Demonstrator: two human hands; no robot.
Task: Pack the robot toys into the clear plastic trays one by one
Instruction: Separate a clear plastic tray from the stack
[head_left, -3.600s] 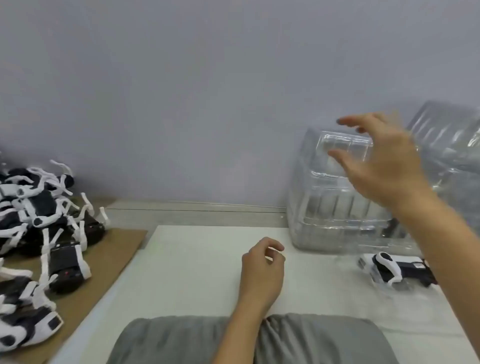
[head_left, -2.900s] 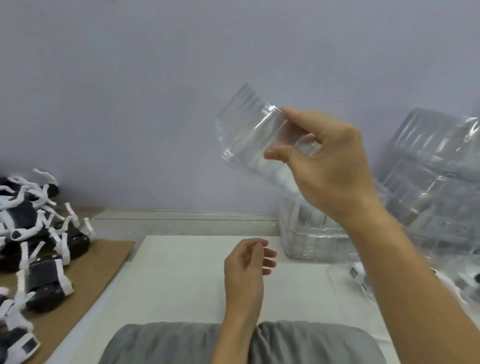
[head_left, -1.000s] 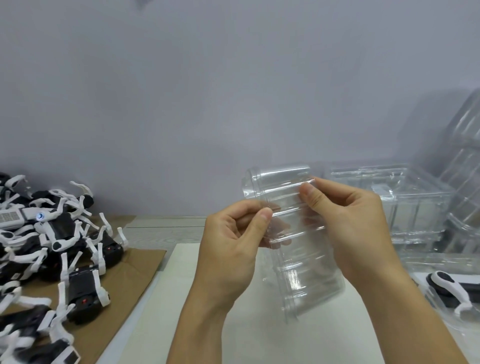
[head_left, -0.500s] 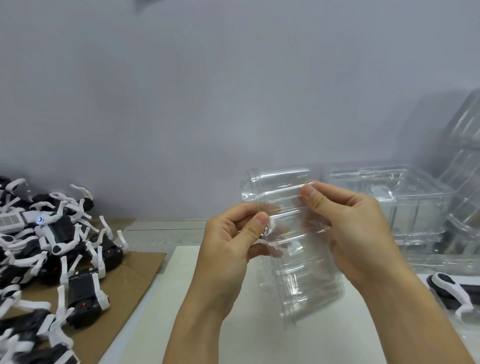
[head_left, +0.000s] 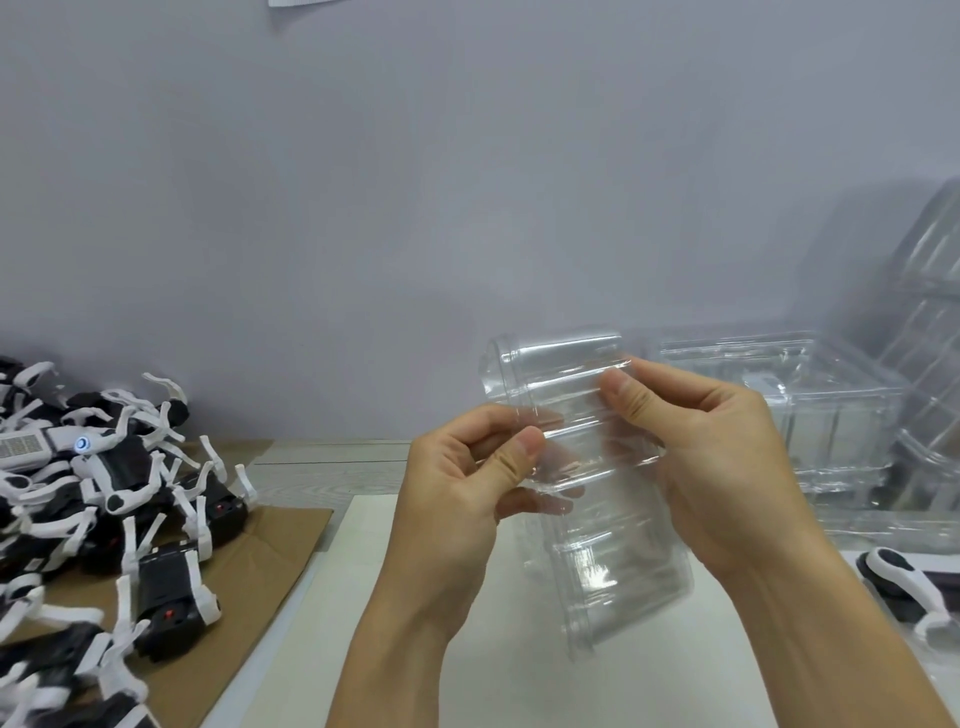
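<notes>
A clear, ribbed plastic tray is held upright in the air between the two hands, above the white mat on the counter. It is see-through, with stepped ridges across its length and rounded corners, and nothing is inside it. The left hand pinches its left edge between thumb and curled fingers; the right hand grips its right side, thumb on the front face and fingers wrapped behind.

To the right of the right hand stands a stack of clear plastic trays; how many are nested there cannot be told, and more clear plastic rises at the far right edge. Below and right of the right hand lies one black-and-white robot toy, resting in what looks like a clear tray, though its outline is hard to make out.

Well left of the left hand, a heap of black-and-white robot toys lies on a sheet of brown cardboard; they are too tangled to count.
</notes>
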